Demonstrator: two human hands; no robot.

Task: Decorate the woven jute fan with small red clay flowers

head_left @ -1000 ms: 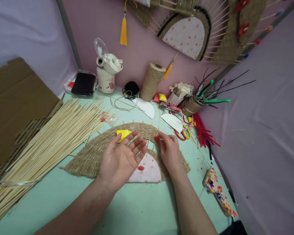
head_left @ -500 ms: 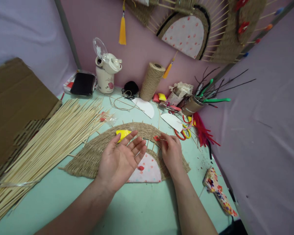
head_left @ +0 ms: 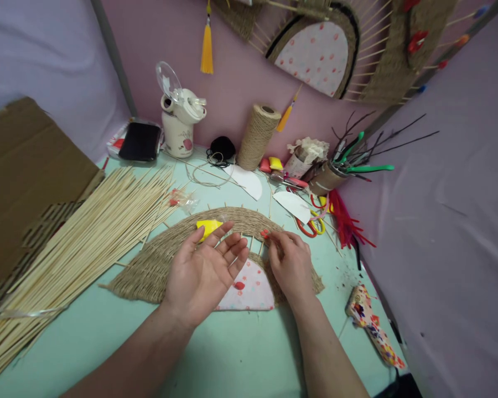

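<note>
Near edge of bench [head_left: 232, 354]: both my forearms come in from it. Left hand [head_left: 203, 271] is palm up, fully open, fingers spread, holding nothing; it lies over the middle of the woven arc [head_left: 145, 268], which sits flat at bench centre. Fingertips of that hand are just beside a yellow piece [head_left: 209, 227] resting on the weave. Spotted fabric panel [head_left: 253, 290] fills the arc's inner half-circle, between my two hands. Right hand [head_left: 288, 265] is knuckles up, fingers curled with the tips drawn together at a small red bead [head_left: 265, 234] on the arc's inner rim; cannot tell whether the tips actually grip it. Right edge, near: a patterned tube [head_left: 373, 329]. Left side: a large bundle of skewers [head_left: 74, 243] fanned across the bench, its far ends near the arc, with cardboard [head_left: 25, 166] beyond it. Past the right hand: scissors [head_left: 311, 225] and red pipe cleaners [head_left: 345, 221], then a pot [head_left: 326, 178] of tools. Far edge, against the wall: a black case [head_left: 141, 142], a mug [head_left: 178, 132] with its lid up, and a twine spool [head_left: 257, 137].
</note>
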